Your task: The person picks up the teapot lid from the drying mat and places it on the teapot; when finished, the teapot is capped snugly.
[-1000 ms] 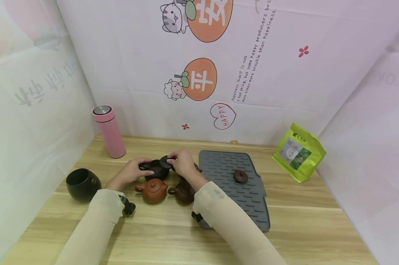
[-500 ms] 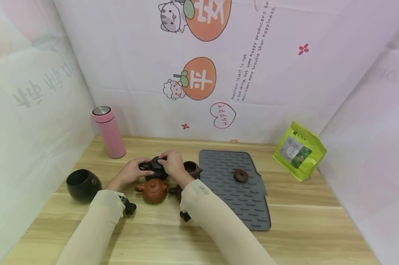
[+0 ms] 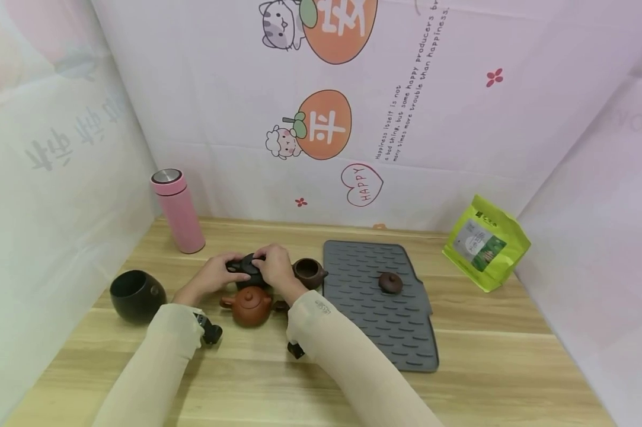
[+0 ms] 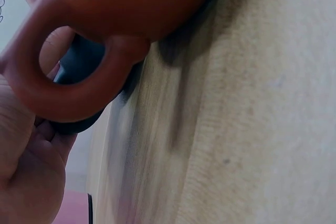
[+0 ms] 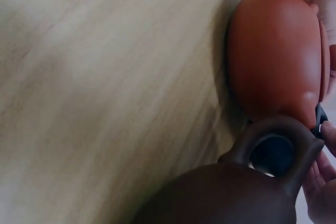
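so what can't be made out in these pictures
Black teapot: whether its lid is fully seated; the right hand covers part of it in the head view.
Dark brown teapot: its top; behind the right arm in the head view, cut off by the right wrist view's bottom edge.
Black cup: its bottom, lost in shadow, head view.
Green packet: small print, too tiny, head view.

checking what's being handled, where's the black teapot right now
In the head view, the black teapot sits left of center, between the left hand and the right hand, just behind the reddish teapot.
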{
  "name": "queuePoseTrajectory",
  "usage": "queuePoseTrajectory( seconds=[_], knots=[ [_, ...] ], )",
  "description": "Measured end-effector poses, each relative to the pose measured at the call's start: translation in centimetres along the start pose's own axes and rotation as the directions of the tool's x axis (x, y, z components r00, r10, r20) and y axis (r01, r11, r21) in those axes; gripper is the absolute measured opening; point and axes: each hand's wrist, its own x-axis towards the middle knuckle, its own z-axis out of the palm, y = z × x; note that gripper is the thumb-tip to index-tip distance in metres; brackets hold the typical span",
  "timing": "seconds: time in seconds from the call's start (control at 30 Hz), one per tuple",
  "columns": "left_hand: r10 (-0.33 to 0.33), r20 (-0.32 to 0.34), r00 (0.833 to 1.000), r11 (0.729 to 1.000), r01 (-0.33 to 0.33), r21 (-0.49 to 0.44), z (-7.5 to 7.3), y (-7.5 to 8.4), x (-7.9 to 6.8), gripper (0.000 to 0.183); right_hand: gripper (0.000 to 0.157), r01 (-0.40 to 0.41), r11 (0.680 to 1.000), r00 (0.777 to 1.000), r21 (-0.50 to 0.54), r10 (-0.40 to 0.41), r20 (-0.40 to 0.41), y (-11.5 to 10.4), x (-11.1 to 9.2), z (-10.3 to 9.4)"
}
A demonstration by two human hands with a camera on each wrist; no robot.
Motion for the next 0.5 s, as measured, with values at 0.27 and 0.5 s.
queuePoseTrajectory(
  seconds=[0.27,0.5],
  knots=[
    [0.002,0.015,1.0,1.0,-0.002,-0.001,-0.06,0.35,0.04,0.057,0.009,-0.021,1.0,1.0,-0.006,0.021,-0.006,0.26,0.16,0.4],
    [0.017,0.029,0.999,0.999,-0.018,0.027,-0.28,0.38,-0.01,0.056,0.021,-0.042,0.999,0.998,0.018,0.041,0.039,0.16,0.09,-0.05]
  ],
)
